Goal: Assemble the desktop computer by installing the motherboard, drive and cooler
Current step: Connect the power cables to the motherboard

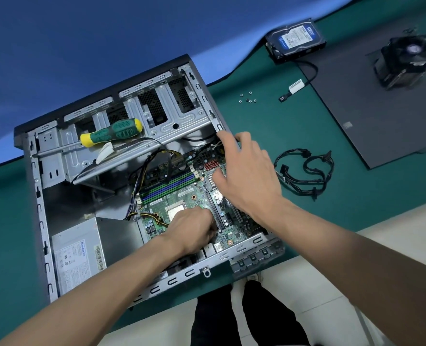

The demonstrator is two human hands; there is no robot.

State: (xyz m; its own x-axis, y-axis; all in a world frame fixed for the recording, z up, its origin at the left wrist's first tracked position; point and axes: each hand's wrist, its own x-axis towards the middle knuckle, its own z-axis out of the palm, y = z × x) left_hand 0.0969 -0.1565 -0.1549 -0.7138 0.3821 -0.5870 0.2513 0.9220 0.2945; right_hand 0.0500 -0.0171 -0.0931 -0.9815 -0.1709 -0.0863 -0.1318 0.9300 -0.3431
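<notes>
The open computer case [42, 221] lies on its side on the green table. The green motherboard [182, 193] sits inside it, with blue and green memory sticks. My left hand [194, 228] rests on the board near the processor socket, fingers curled down onto it; whether it pinches anything is hidden. My right hand [247, 171] hovers over the board's far right part, fingers spread and relaxed. The hard drive [295, 38] lies beyond the case at the table's back. The black cooler [406, 61] stands on the dark side panel [381, 116].
A green and yellow screwdriver [112, 132] lies on the case's drive cage. Several small screws [247, 97] sit on the table right of the case. A loose black cable bundle [304, 173] lies beside my right hand. The power supply [79, 260] fills the case's near left corner.
</notes>
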